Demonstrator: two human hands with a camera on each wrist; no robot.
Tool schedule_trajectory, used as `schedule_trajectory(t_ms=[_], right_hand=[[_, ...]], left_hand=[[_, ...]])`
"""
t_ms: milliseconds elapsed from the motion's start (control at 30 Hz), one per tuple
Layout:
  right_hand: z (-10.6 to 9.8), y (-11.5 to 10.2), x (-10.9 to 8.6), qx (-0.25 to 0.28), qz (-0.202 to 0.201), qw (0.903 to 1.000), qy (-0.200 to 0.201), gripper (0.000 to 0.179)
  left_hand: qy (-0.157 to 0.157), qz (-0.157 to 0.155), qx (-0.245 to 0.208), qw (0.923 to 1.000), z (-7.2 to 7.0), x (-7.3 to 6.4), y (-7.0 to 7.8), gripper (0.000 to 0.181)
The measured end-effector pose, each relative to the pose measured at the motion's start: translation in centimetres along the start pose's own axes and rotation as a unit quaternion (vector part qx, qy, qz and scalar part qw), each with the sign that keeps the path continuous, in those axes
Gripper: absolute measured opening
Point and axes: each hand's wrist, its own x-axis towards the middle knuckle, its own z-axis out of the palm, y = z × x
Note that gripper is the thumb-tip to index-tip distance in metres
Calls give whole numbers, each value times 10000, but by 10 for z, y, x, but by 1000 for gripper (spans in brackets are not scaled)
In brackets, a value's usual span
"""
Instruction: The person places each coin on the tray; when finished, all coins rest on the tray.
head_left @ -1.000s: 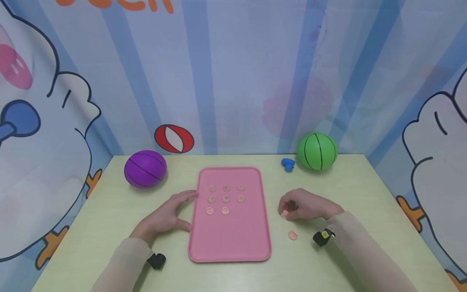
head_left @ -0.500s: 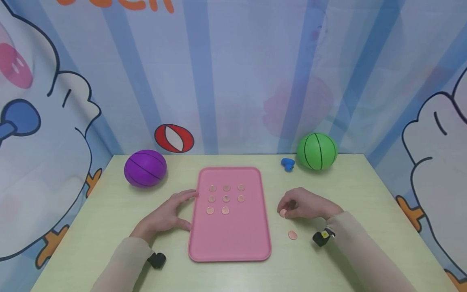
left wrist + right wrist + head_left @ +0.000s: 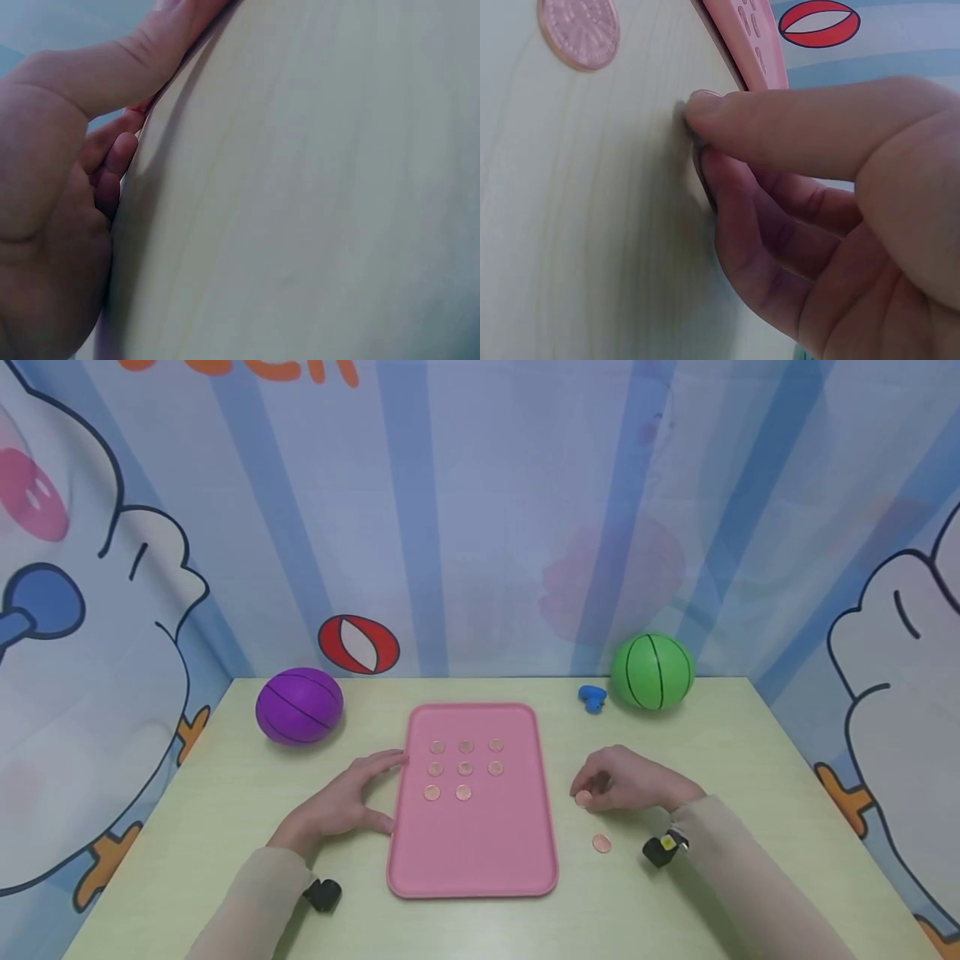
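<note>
Right of the pink tray (image 3: 502,860), my right hand (image 3: 626,781) pinches a copper-coloured coin (image 3: 582,798) between thumb and fingers, just over the tabletop. In the right wrist view that coin shows nearly edge-on, partly covered by the thumb (image 3: 780,127). Another coin (image 3: 602,843) lies flat on the table nearer the front, its embossed face up. Several more coins (image 3: 465,768) sit in rows in the tray's upper half; the third row has two. With fingers and thumb spread, my left hand (image 3: 341,797) touches the tray's left rim. Its fingertips are mostly hidden in the left wrist view.
A purple ball (image 3: 300,707) rests at the table's back left. At the back right are a green ball (image 3: 652,672) and a small blue object (image 3: 592,698) whose kind I cannot tell. A printed cloth (image 3: 495,527) hangs behind the table (image 3: 510,931).
My right hand has shifted very slightly left with the pinched coin, which has tilted a little in the fingers. The left hand, the tray and the other coins stay put.
</note>
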Motion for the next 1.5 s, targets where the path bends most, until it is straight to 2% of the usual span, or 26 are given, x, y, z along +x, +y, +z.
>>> schedule_trajectory(t_ms=[200, 367, 767, 1100, 1500], right_hand=[[-1, 0, -1, 109, 90, 9999, -24, 22], [0, 2, -1, 22, 11, 10000, 25, 24], [2, -3, 4, -12, -209, 9990, 397, 22], [0, -22, 22, 18, -351, 9970, 683, 23], [11, -42, 58, -229, -839, 9945, 589, 21]], left_hand=[[-6, -25, 25, 10000, 0, 0, 2, 111], [9, -61, 50, 10000, 0, 1, 2, 111], [1, -53, 82, 10000, 0, 1, 1, 112], [-11, -112, 70, 9999, 0, 1, 1, 110], [-1, -95, -36, 9999, 1, 1, 1, 110]])
